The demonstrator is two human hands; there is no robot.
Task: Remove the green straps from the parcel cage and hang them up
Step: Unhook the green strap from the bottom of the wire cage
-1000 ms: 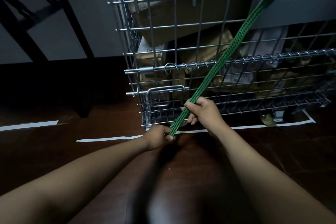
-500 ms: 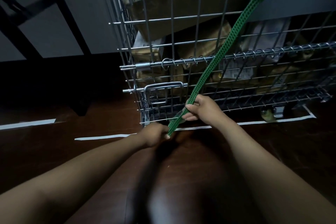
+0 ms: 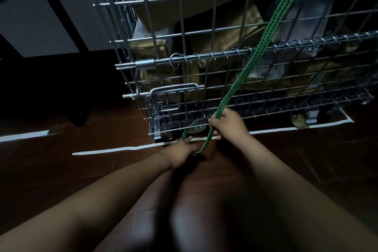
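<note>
the right hand [image 3: 229,127] has its fingers curled tight around the green strap [image 3: 263,37], just in front of the parcel cage [image 3: 144,64]; below them the left hand [image 3: 181,150] pinches the strap's slack loop.

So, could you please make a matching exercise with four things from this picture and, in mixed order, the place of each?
Things: 1 green strap; 2 right hand; 3 white tape line; 4 wheel.
Places: A flat on the floor; B under the parcel cage; C slanting up across the cage front; D gripping the strap, above the left hand.
Pairs: 1-C; 2-D; 3-A; 4-B.
</note>
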